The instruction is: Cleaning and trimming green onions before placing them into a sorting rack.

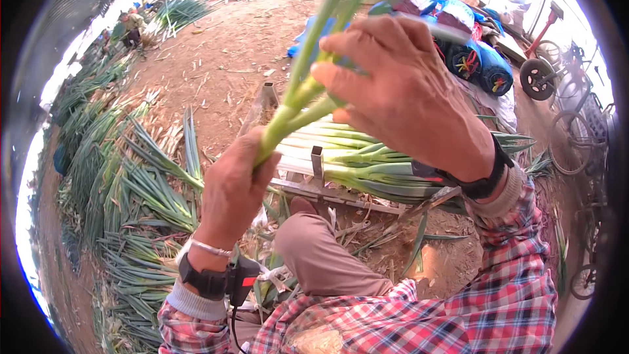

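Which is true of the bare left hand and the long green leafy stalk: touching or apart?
Touching: the head view shows the bare left hand closed around the long green leafy stalk.

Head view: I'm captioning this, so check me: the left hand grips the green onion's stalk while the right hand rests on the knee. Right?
Not quite: the head view shows the right hand raised by the leaves of the green onion, not on the knee. The left hand does grip its stalk.

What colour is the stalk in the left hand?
The stalk is light green, clearest in the head view.
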Available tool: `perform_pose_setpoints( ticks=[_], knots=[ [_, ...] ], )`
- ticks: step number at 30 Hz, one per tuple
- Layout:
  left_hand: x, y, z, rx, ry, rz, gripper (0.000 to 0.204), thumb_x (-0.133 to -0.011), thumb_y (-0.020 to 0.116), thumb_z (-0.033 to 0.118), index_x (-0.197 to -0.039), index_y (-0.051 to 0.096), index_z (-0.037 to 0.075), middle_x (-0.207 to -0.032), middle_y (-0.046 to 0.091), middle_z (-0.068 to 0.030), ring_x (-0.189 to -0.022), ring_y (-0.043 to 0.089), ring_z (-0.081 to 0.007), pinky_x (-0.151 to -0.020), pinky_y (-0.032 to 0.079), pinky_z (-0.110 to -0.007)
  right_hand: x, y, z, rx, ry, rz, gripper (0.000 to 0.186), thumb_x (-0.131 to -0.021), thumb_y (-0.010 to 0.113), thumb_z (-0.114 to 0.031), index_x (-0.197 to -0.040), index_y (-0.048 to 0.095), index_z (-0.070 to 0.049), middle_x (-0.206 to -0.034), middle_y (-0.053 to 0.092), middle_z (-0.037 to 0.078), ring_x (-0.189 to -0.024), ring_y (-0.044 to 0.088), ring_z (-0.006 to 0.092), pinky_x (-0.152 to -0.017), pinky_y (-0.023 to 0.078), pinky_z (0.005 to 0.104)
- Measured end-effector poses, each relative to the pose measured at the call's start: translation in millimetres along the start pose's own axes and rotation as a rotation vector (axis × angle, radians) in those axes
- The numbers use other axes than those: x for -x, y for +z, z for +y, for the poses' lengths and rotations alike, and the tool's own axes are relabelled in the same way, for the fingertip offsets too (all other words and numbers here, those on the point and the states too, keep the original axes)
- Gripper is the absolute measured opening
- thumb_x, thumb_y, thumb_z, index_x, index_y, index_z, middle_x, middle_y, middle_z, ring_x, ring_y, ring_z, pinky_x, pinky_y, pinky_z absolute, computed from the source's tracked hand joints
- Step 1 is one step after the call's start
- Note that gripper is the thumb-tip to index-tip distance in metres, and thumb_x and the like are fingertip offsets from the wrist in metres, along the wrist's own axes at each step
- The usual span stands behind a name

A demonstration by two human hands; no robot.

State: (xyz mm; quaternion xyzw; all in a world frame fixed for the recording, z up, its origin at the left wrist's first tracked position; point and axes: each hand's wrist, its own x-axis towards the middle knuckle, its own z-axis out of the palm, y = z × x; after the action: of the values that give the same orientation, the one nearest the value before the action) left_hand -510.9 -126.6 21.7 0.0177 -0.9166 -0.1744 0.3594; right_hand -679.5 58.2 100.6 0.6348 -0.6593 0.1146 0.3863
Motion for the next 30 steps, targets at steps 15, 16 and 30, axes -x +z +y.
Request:
perform_pose_setpoints(
  ticks=[15,16,30],
  knots=[
    [-35,146,-34,0.015,0.243,-0.089,0.041,-0.079,0.069,0.018,-0.116,0.057,0.007,-0.107,0.063,-0.01,-0.1,0.061,-0.026,-0.086,0.048,-0.038,97,94,82,-0.242,0.301,-0.68,0.037,-0.08,0.068,-0.016,-0.116,0.061,-0.011,-0.094,0.059,0.009,-0.094,0.057,0.0272,-0.087,0.041,0.0404],
    [-27,146,-36,0.056,0.219,-0.121,0.044,-0.078,0.069,0.017,-0.119,0.056,0.006,-0.112,0.062,-0.0102,-0.103,0.059,-0.0264,-0.089,0.046,-0.039,104,97,98,-0.219,0.366,-0.681,0.036,-0.081,0.067,-0.015,-0.117,0.061,-0.01,-0.095,0.059,0.01,-0.094,0.057,0.028,-0.088,0.041,0.0408],
    [81,147,-100,0.225,-0.252,-0.328,0.046,-0.078,0.07,0.01,-0.121,0.057,0.004,-0.118,0.061,-0.0147,-0.108,0.058,-0.0337,-0.093,0.046,-0.042,195,291,41,-0.723,0.456,-0.857,0.04,-0.086,0.061,-0.016,-0.124,0.056,-0.006,-0.1,0.055,0.019,-0.097,0.056,0.0368,-0.086,0.045,0.0427]
  ],
)
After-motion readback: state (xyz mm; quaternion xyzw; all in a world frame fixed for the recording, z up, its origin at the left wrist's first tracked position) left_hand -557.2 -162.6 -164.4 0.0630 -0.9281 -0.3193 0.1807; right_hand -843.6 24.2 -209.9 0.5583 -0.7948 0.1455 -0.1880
